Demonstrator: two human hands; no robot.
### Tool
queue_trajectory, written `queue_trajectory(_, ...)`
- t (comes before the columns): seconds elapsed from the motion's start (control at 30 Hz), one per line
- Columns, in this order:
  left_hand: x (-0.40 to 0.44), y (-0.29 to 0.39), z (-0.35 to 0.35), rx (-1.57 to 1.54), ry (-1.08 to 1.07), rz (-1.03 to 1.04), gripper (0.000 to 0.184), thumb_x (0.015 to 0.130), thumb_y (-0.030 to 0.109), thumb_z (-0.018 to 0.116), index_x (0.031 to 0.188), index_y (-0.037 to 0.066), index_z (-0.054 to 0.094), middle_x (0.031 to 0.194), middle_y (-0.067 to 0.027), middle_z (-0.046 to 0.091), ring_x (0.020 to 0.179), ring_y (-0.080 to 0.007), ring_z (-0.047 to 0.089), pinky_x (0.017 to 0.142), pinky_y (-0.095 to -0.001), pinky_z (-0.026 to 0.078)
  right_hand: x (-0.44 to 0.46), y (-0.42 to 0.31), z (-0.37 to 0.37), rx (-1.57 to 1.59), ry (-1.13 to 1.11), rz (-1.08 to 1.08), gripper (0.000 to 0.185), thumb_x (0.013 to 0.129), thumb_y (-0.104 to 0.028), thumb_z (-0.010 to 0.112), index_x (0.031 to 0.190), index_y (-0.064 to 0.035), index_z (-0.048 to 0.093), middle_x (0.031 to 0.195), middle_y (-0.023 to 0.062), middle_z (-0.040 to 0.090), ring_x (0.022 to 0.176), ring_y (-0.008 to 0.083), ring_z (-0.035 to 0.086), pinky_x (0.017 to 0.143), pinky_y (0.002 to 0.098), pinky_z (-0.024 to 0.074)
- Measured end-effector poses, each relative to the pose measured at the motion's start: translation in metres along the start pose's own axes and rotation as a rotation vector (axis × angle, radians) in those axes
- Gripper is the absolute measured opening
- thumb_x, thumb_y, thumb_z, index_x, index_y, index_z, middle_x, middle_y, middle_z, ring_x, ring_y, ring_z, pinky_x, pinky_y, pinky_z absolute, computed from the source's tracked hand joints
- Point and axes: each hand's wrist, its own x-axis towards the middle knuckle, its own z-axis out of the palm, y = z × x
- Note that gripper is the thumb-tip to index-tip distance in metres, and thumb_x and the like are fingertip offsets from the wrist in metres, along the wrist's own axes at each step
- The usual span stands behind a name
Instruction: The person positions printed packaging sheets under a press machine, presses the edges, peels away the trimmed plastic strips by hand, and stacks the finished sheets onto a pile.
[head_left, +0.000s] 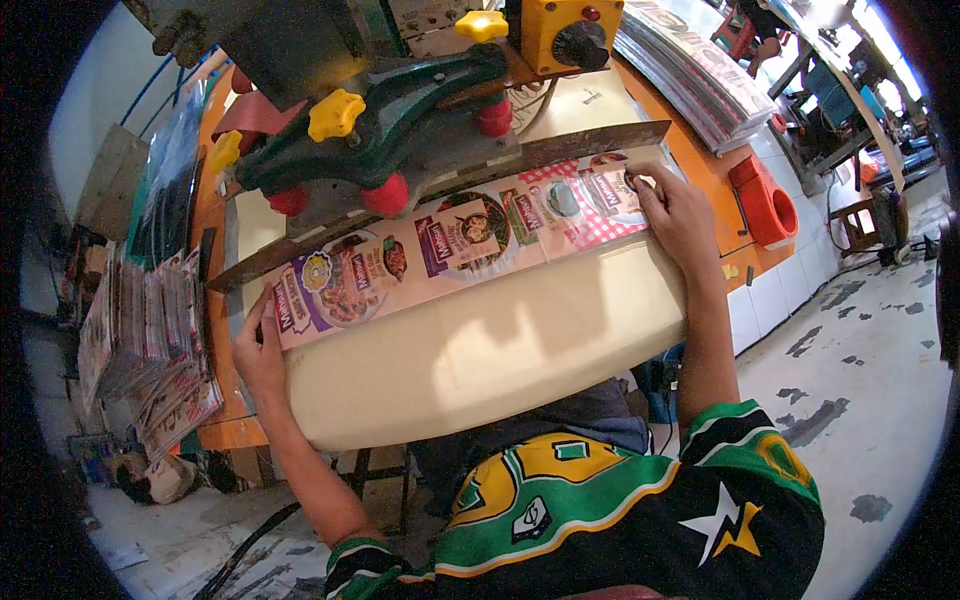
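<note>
Left hand (pixel 261 348) and right hand (pixel 682 215) pinch the printed sheet (pixel 405 265) at both ends (flat, even tension probably serves best).

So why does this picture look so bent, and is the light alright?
Head view: wide-angle-looking distortion, with a dark, speckled surround; head view: patchy light and soft shadow on the cream sheet, washed-out glare at upper right; head view: the left hand and right hand look fairly sharp, the distant background less distinct.
</note>
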Motion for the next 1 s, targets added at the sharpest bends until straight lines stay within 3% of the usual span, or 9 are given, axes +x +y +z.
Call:
queue_trajectory(0.17,-0.014,0.008,-0.008,0.037,-0.007,0.059,0.037,0.106,0.026,0.058,0.136,0.008,0.069,0.122,-0.019,0.074,0.112,-0.0264,0.068,0.099,-0.0368,0.05,-0.017,-0.007,-0.008,0.049,-0.016,-0.004,0.027,0.102,-0.03,0.06,0.123,-0.0172,0.073,0.092,0.0225,0.074,0.088,0.0418,0.072,0.082,0.0479,0.0544)
queue_trajectory(0.27,-0.031,0.014,-0.015,0.059,-0.042,0.026,0.037,0.105,0.025,0.06,0.136,0.007,0.069,0.112,-0.0133,0.071,0.105,-0.0242,0.065,0.094,-0.0353,0.05,-0.033,-0.016,-0.007,0.09,0.028,0.022,0.028,0.102,-0.025,0.061,0.125,-0.0167,0.073,0.097,0.0214,0.074,0.089,0.0385,0.072,0.083,0.0453,0.0546)
queue_trajectory(0.33,-0.04,0.006,-0.014,-0.04,-0.051,0.021,0.037,0.103,0.025,0.064,0.136,0.009,0.07,0.101,-0.0065,0.06,0.094,-0.021,0.058,0.085,-0.0333,0.048,-0.038,-0.016,0.0,0.129,0.061,0.042,0.028,0.103,-0.023,0.061,0.126,-0.017,0.073,0.099,0.0203,0.074,0.09,0.0362,0.073,0.082,0.0438,0.0545)
queue_trajectory(0.4,-0.042,0.001,-0.009,-0.086,-0.033,0.029,0.038,0.101,0.025,0.068,0.135,0.01,0.071,0.098,-0.0053,0.057,0.09,-0.0196,0.056,0.082,-0.0322,0.047,-0.043,-0.012,0.009,0.045,0.207,-0.059,0.027,0.103,-0.02,0.061,0.126,-0.018,0.074,0.101,0.0175,0.074,0.089,0.0317,0.073,0.079,0.0415,0.0542)
queue_trajectory(0.53,-0.04,0.002,-0.014,-0.138,-0.071,0.05,0.044,0.094,0.028,0.077,0.134,0.011,0.072,0.092,-0.0023,0.049,0.083,-0.0156,0.049,0.073,-0.0294,0.044,-0.04,-0.013,0.009,0.04,0.219,-0.058,0.026,0.102,-0.019,0.061,0.125,-0.0181,0.074,0.098,0.0155,0.074,0.087,0.0305,0.073,0.077,0.0408,0.054)
queue_trajectory(0.6,-0.04,0.003,-0.015,-0.092,-0.068,0.084,0.047,0.092,0.03,0.079,0.134,0.011,0.072,0.092,-0.0022,0.05,0.083,-0.015,0.049,0.072,-0.0289,0.044,-0.04,-0.016,0.005,0.043,0.144,0.009,0.028,0.104,-0.018,0.058,0.128,-0.0153,0.072,0.111,0.014,0.076,0.096,0.0311,0.074,0.083,0.0389,0.0554)
queue_trajectory(1.0,-0.044,0.017,-0.011,-0.141,-0.053,0.036,0.051,0.089,0.035,0.081,0.133,0.009,0.072,0.092,-0.0026,0.05,0.081,-0.0156,0.051,0.071,-0.0288,0.044,-0.04,-0.015,0.009,0.041,0.188,-0.048,0.03,0.102,-0.015,0.058,0.129,-0.0181,0.071,0.107,0.0162,0.075,0.091,0.0318,0.073,0.079,0.0404,0.0545)
